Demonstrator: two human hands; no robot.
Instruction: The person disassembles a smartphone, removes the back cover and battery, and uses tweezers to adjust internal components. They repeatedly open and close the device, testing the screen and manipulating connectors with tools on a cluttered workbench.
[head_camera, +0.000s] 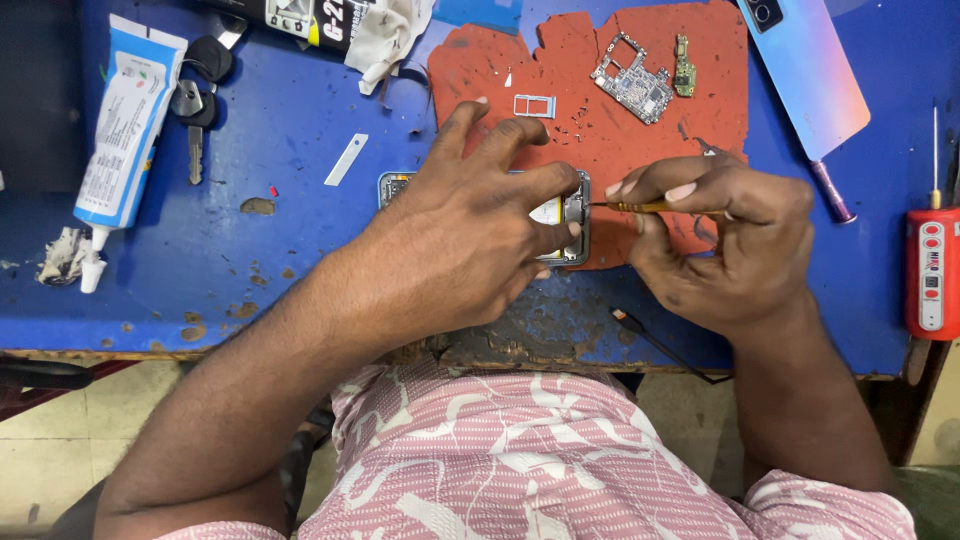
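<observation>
Lying at ten o'clock on the blue counter (280, 130), a white and blue tube (125, 125) points its nozzle toward the near edge, with a crumpled scrap (62, 255) just beside the tip. At twelve o'clock a black and yellow package (300, 18) is partly covered by a white cloth (390, 35). Keys (198, 95) sit between the tube and that package. At three o'clock a red tool (931, 268) with a white label strip stands along the counter's right edge. At one o'clock a phone back cover (810, 70), pale blue shading to pink, lies tilted, touching the orange mat (600, 130). On the mat rest a circuit board (632, 85), a small green board (684, 65) and a card tray (534, 105).

The opened phone (570, 215) lies at the centre, half on the mat, largely hidden. The left hand (470, 225) spreads flat over it, fingers fanned toward one o'clock, thumb and forefinger pinching the phone's right end. The right hand (715, 240) is curled at three o'clock of the phone, fingers clamped on a thin yellow screwdriver (650, 207) held level, its tip at the phone's right edge. The hands are near each other, apart. A white strip (346, 160) lies at eleven o'clock of the phone.
</observation>
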